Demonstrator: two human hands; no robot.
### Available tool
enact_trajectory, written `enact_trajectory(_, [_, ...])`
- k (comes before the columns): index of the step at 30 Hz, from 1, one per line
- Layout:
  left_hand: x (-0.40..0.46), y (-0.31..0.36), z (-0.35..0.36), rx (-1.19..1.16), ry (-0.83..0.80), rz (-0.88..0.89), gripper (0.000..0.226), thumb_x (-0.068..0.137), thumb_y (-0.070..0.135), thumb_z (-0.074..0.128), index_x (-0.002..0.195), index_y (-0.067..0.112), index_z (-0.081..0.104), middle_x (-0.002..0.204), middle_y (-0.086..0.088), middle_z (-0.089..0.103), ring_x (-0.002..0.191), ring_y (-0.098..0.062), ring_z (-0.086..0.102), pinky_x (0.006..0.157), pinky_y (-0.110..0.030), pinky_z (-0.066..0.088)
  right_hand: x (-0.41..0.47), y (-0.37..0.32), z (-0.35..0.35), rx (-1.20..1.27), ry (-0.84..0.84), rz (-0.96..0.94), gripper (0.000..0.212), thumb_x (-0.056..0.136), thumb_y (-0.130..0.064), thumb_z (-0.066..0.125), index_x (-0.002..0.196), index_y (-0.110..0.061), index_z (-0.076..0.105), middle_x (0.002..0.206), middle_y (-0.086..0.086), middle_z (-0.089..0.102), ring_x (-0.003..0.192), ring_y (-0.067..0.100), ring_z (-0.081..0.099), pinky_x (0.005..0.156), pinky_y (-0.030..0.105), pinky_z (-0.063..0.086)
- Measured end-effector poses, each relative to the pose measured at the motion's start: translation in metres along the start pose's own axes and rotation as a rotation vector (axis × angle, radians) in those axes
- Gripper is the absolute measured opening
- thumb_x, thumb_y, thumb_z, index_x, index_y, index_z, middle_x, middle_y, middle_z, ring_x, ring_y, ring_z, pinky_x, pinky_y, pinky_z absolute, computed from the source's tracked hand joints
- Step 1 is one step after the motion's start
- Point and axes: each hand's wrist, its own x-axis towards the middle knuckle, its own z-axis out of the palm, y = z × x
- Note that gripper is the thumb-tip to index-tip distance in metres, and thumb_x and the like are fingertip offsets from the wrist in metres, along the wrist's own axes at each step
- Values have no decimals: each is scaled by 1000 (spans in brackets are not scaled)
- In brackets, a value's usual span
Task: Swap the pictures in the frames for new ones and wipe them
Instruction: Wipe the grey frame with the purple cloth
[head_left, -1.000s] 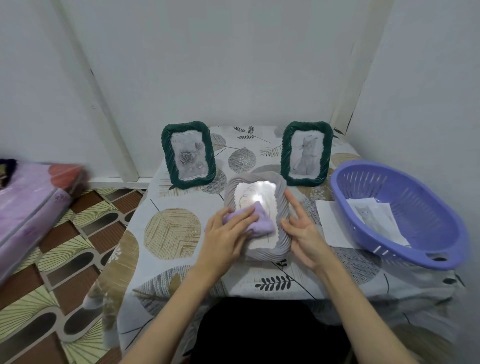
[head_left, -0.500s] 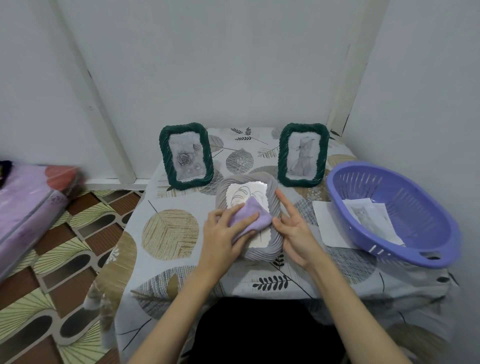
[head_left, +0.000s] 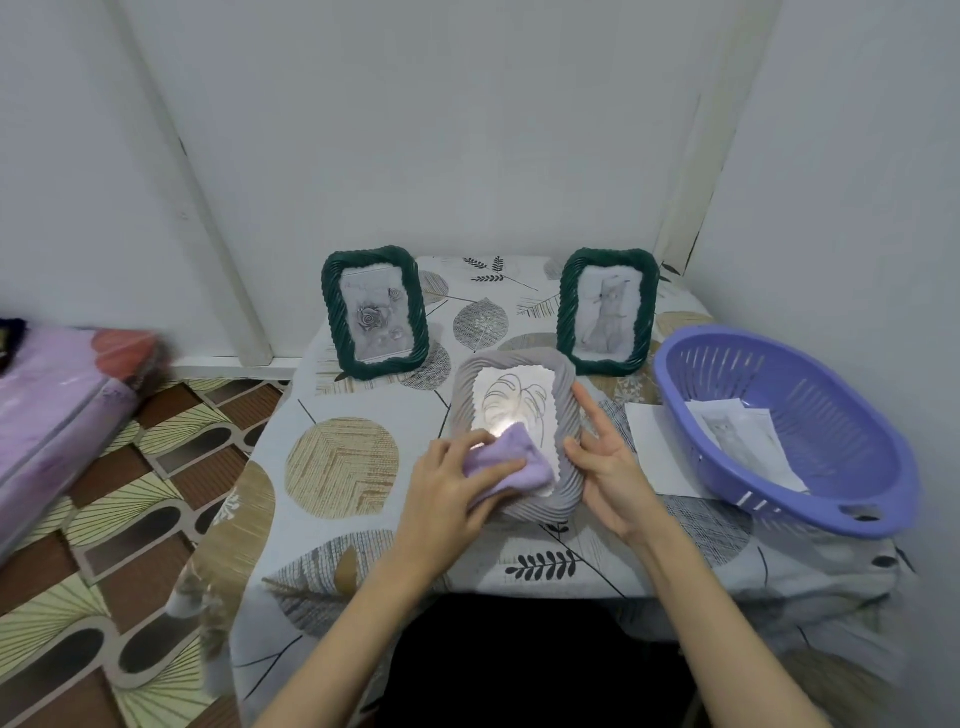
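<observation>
1. Dead centre of the shot there's a grey frame (head_left: 515, 431) lying flat on the table (head_left: 332, 525), glass up, with a line drawing of a big leaf under it. There's a bright glare spot on the glass right above the cloth.
2. The left hand (head_left: 447, 499) has its fingers curled over a folded lilac cloth (head_left: 511, 462) and presses it onto the lower part of the glass, so that hand is holding the cloth.
3. The right hand (head_left: 608, 462) sits against the frame's right edge, fingers spread and mostly straight, index pointing up along the rim. Looks like it's just touching the rim, not gripping anything.
4. Behind it, towards the wall, two green frames stand upright. The left green frame (head_left: 375, 312), above and left of centre, has a picture of roses. The right green frame (head_left: 607, 309), above and right of centre, has what looks like a cat.
5. On the right side of the picture is a purple basket (head_left: 779, 499) with slotted sides, resting on the table near the wall. There are loose prints (head_left: 737, 436) inside it, one showing a cat.
6. A white sheet (head_left: 657, 452) lies flat on the table between the grey frame and the basket, partly tucked under the basket's rim.
7. The tablecloth has a big leaf pattern.
8. Far left there's a pink mattress (head_left: 57, 410) on a patterned floor (head_left: 130, 519).
</observation>
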Motion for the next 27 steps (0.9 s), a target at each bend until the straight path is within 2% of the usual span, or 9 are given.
enact_trajectory(2, [-3,-7,-2,25,53,-38,39,93,51,34,110,33,65,115,-4,54,90,-17,44,72,-29,42,-3,1,-2,2,-15,21,81,60,-3,66,134,-27,44,133,8,54,109,18,62,82,30,55])
enact_trajectory(6, [12,-3,-3,-28,101,-193,49,91,58,32,106,30,68,111,-5,59,87,-20,44,67,-33,43,-4,15,3,7,-26,47,72,62,-3,69,127,-29,50,136,13,51,110,19,61,90,31,52])
enact_trajectory(11, [10,6,1,-31,-7,24,26,87,41,47,108,40,61,117,3,53,98,-18,40,74,-34,37,1,8,0,2,30,23,65,85,14,38,138,-23,39,138,13,48,104,14,63,89,28,52])
enact_trajectory(13, [1,-2,-1,11,-27,95,26,85,37,48,109,41,57,117,5,52,97,-18,41,74,-34,39,0,3,-5,-6,40,29,67,83,11,43,138,-25,40,130,6,58,108,16,62,89,30,52])
enact_trajectory(15, [-2,-12,-4,74,-14,61,27,83,34,48,106,41,58,114,3,57,92,-18,42,70,-35,43,-3,2,-6,-35,31,53,70,78,9,50,136,-29,43,130,5,58,116,20,58,90,32,52])
enact_trajectory(19, [7,-9,-1,25,-14,-114,29,86,44,44,105,39,65,111,-4,59,89,-19,44,71,-33,41,-3,12,4,-73,50,62,65,89,17,33,138,-25,39,137,13,49,118,24,55,92,31,50])
enact_trajectory(21, [10,3,2,1,-47,-79,30,87,47,43,108,41,64,114,-4,57,94,-18,42,74,-33,38,-2,13,9,-73,68,41,63,89,18,31,137,-24,40,138,14,48,112,20,58,92,28,49])
enact_trajectory(25, [2,8,-2,45,-60,47,24,85,36,47,104,40,61,114,2,53,96,-18,42,73,-33,38,-2,3,2,-66,81,52,63,90,16,32,137,-24,41,136,13,52,120,23,54,96,34,46])
enact_trajectory(27, [-2,-1,-8,77,-31,20,24,84,36,46,101,40,62,111,1,57,93,-19,44,71,-33,40,-3,1,0,-76,66,64,65,90,16,34,138,-26,41,133,9,55,118,23,56,95,34,48])
